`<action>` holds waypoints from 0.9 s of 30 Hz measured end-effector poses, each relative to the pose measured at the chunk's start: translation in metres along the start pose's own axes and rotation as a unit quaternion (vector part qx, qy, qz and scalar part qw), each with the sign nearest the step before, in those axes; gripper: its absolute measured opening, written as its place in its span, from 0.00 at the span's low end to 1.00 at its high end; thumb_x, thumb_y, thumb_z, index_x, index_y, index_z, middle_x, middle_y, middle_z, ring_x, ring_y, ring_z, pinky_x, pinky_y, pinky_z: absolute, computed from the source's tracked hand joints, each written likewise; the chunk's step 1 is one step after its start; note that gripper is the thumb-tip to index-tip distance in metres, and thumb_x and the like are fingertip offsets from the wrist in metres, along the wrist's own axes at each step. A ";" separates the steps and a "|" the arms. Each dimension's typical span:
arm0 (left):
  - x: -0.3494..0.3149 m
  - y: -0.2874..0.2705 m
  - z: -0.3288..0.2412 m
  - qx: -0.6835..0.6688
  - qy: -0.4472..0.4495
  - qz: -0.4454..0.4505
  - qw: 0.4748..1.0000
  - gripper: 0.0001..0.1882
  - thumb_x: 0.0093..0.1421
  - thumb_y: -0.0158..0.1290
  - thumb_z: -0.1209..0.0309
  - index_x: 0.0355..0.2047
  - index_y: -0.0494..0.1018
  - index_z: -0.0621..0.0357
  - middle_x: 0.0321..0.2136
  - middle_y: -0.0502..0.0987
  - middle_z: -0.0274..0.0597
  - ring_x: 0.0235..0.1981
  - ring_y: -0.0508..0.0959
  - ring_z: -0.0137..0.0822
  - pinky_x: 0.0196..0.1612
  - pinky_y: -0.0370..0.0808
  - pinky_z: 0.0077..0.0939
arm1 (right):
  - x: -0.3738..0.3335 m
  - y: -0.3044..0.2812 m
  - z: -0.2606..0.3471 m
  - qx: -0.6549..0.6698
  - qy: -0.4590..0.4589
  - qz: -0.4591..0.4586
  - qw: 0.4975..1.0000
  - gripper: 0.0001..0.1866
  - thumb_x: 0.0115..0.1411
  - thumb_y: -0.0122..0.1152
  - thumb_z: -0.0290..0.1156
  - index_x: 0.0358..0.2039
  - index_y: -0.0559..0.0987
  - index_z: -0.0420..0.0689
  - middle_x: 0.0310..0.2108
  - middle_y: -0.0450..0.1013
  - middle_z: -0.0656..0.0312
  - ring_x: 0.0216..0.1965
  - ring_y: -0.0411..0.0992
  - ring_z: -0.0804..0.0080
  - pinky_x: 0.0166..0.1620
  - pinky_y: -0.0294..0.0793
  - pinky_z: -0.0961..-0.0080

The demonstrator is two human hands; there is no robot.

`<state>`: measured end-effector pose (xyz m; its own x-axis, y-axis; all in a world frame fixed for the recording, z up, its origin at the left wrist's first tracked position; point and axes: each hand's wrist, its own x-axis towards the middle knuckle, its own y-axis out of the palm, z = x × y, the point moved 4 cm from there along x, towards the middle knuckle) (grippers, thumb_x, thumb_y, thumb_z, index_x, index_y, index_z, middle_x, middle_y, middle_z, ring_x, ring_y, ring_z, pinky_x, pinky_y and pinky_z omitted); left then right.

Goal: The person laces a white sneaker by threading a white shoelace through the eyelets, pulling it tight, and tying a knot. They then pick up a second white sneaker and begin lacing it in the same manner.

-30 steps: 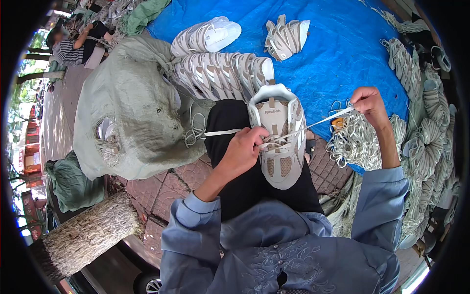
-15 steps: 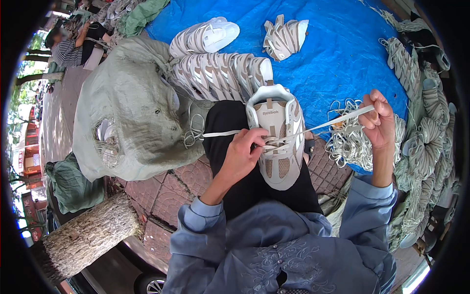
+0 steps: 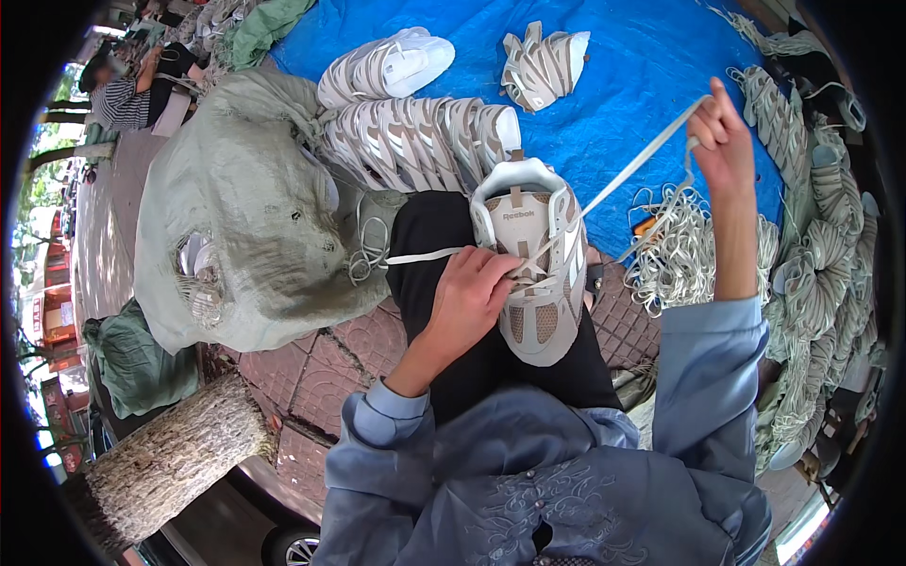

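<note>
While the pale sneaker [image 3: 533, 274] rests on the lap, left hand [image 3: 469, 300] fingers pinch its lacing just beside the eyelets. Right hand [image 3: 722, 141] fingers grip the white lace [image 3: 634, 165], drawn taut, well apart from the sneaker.

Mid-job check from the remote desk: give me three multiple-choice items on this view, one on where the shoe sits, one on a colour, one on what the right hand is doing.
1. Where does the sneaker rest?
A. on the person's lap
B. on the blue tarp
C. on the grey sack

2. What colour is the tarp under the row of sneakers?
A. green
B. blue
C. red

3. What is the right hand doing?
A. resting flat on the tarp
B. gripping the sack
C. holding a lace raised and taut

Answers:
1 A, it lies on the black-trousered thigh, steadied by the left hand.
2 B, the sheet is bright blue.
3 C, the lace runs straight from the sneaker up to the raised hand.
</note>
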<state>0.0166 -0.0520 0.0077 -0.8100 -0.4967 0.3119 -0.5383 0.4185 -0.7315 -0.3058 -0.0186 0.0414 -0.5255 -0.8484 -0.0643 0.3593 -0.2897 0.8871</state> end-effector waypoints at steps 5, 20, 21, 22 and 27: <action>-0.007 0.001 -0.007 0.116 0.046 0.022 0.992 0.10 0.40 0.54 0.79 0.26 0.70 0.58 0.21 0.67 0.37 0.26 0.69 0.36 0.29 0.66 0.29 | 0.013 -0.051 -0.020 -0.381 -0.020 -0.039 0.924 0.10 0.52 0.53 0.23 0.36 0.72 0.35 0.17 0.65 0.65 0.10 0.49 0.87 0.13 0.45 0.88; 0.020 0.009 0.022 0.018 -0.133 0.265 0.955 0.02 0.46 0.50 0.73 0.20 0.69 0.58 0.18 0.73 0.42 0.20 0.75 0.40 0.24 0.70 0.28 | 0.006 -0.015 0.038 -0.175 0.013 0.129 0.976 0.11 0.54 0.48 0.21 0.39 0.72 0.36 0.12 0.56 0.69 0.09 0.43 0.87 0.12 0.41 0.88; 0.019 0.009 0.021 0.014 -0.140 0.230 0.963 0.02 0.46 0.50 0.74 0.21 0.69 0.58 0.18 0.73 0.42 0.20 0.75 0.40 0.23 0.70 0.28 | 0.001 -0.011 0.039 -0.156 0.021 0.141 0.977 0.11 0.54 0.48 0.21 0.39 0.72 0.36 0.12 0.55 0.69 0.09 0.43 0.87 0.12 0.41 0.88; 0.017 0.008 0.021 0.015 -0.153 0.198 0.968 0.02 0.46 0.50 0.74 0.23 0.69 0.57 0.17 0.73 0.42 0.20 0.74 0.40 0.23 0.69 0.28 | -0.002 -0.008 0.041 -0.146 0.041 0.114 0.982 0.12 0.55 0.48 0.22 0.40 0.71 0.36 0.12 0.55 0.69 0.09 0.43 0.87 0.12 0.41 0.89; 0.008 0.006 0.021 -0.075 -0.179 0.105 0.975 0.09 0.46 0.52 0.77 0.30 0.67 0.57 0.17 0.71 0.41 0.18 0.74 0.40 0.21 0.69 0.28 | 0.027 -0.022 0.066 -0.271 -0.147 -0.028 0.951 0.11 0.52 0.49 0.20 0.38 0.68 0.35 0.09 0.51 0.71 0.09 0.43 0.86 0.12 0.42 0.87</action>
<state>0.0118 -0.0692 -0.0065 -0.7874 -0.6104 -0.0867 -0.4193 0.6334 -0.6504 -0.3781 -0.0058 0.0506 -0.7197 -0.6876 0.0961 0.6270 -0.5843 0.5152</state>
